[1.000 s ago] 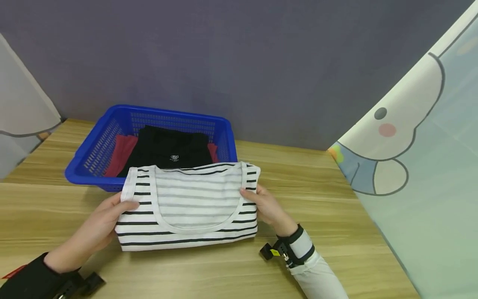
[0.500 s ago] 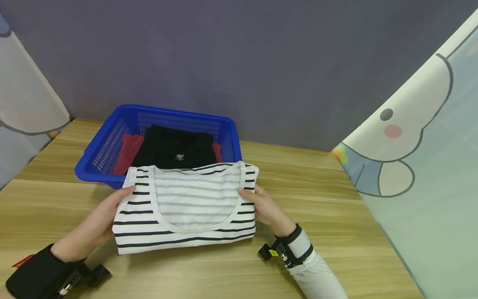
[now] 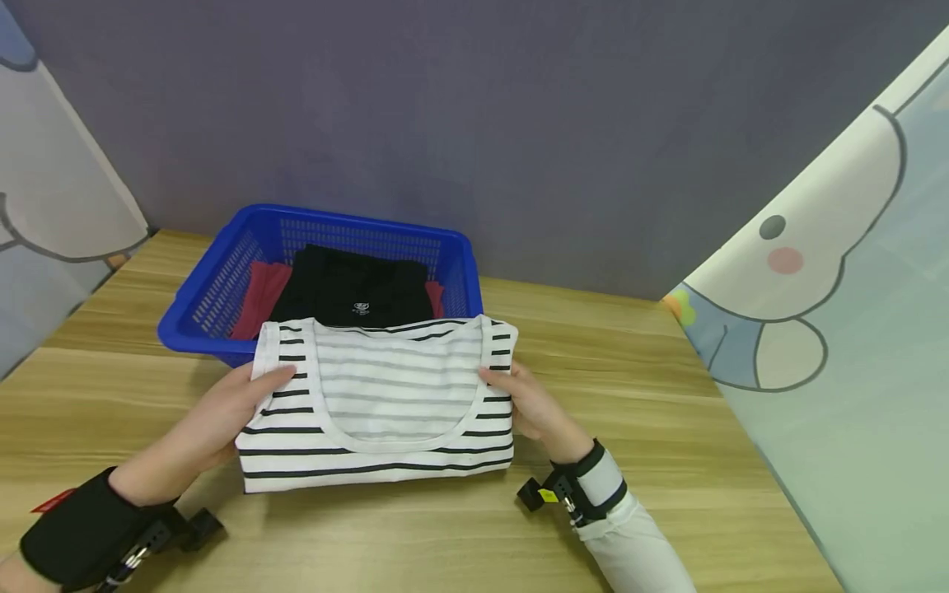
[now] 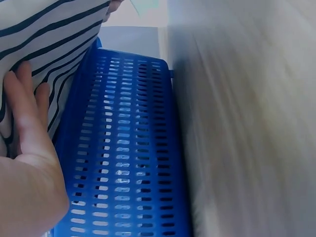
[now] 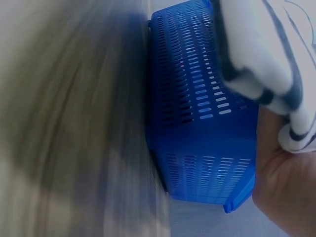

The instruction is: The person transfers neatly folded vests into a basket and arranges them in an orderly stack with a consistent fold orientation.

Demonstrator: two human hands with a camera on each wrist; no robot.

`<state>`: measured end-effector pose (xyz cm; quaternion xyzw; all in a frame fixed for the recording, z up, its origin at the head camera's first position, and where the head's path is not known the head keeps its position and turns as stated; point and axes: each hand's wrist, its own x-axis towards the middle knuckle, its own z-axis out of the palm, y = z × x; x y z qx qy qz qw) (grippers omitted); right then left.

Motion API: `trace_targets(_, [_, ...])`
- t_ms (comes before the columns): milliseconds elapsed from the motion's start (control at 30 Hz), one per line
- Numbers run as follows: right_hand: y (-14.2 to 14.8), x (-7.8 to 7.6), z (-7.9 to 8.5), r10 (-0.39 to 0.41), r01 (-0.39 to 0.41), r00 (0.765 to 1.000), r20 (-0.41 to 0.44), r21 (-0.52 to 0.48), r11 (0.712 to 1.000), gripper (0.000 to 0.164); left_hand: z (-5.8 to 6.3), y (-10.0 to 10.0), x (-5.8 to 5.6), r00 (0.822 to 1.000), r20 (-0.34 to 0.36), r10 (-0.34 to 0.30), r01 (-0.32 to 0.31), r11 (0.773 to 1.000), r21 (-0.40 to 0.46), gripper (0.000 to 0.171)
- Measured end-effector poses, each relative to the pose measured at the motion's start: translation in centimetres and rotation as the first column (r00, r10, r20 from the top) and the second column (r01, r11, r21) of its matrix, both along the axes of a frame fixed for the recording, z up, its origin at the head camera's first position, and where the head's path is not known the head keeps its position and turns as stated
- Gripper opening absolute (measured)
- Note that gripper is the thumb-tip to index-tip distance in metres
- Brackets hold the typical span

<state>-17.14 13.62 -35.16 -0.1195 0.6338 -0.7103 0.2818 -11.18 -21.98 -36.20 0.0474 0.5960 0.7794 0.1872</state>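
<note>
Between both hands, a folded white shirt [image 3: 400, 387] with black stripes and a wide neckline is held above the table, in front of the basket. My left hand [image 3: 230, 412] grips its left side, thumb on top and fingers underneath, as the left wrist view also shows. On the opposite side my right hand [image 3: 530, 403] pinches the shirt, thumb over the neckline's edge; its other fingers are mostly hidden. A blue plastic basket [image 3: 196, 280] stands just behind, its front rim partly covered by the shirt. Inside lie a folded black garment [image 3: 356, 288] and a red garment [image 3: 261, 301].
The wooden table [image 3: 593, 354] extends to both sides and toward me. A grey wall [image 3: 519, 140] rises behind the basket. On the right hangs a pale sheet [image 3: 838, 346] with a cartoon figure; a similar sheet [image 3: 59, 165] is at the left.
The view has shifted slightly, so the basket appears a little farther right. My left hand's thumb has moved inward on the shirt. Both hands keep holding it.
</note>
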Motion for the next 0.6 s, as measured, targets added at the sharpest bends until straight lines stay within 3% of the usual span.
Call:
trace_targets(100, [0.2, -0.1, 0.4, 0.002, -0.002, 1.0, 0.008, 0.022, 1.0, 0.016, 0.8, -0.2, -0.1, 1.0, 0.004, -0.007, 0.007, 0.996, -0.092, 0.022])
trace_targets(233, [0.2, -0.6, 1.4, 0.049, -0.047, 0.999, -0.016, 0.098, 0.994, 0.032, 1.9, -1.0, -0.4, 0.999, -0.006, -0.037, 0.035, 0.975, -0.221, 0.032])
trace_targets(333, [0.0, -1.1, 2.5, 0.086, -0.08, 0.996, -0.03, 0.162, 0.983, 0.041, 2.7, -1.8, -0.8, 0.997, -0.033, -0.07, 0.06, 0.969, -0.241, 0.031])
trace_targets(500, [-0.6, -2.4, 4.5, 0.118, -0.105, 0.992, -0.052, 0.211, 0.972, 0.041, 4.4, -2.9, -2.1, 0.991, -0.06, -0.116, 0.101, 0.974, -0.204, 0.021])
trace_targets(600, [-1.1, -3.3, 5.7, 0.122, -0.101, 0.99, -0.076, 0.237, 0.966, 0.039, 5.8, -3.5, -3.0, 0.991, -0.063, -0.117, 0.097, 0.96, -0.262, 0.02])
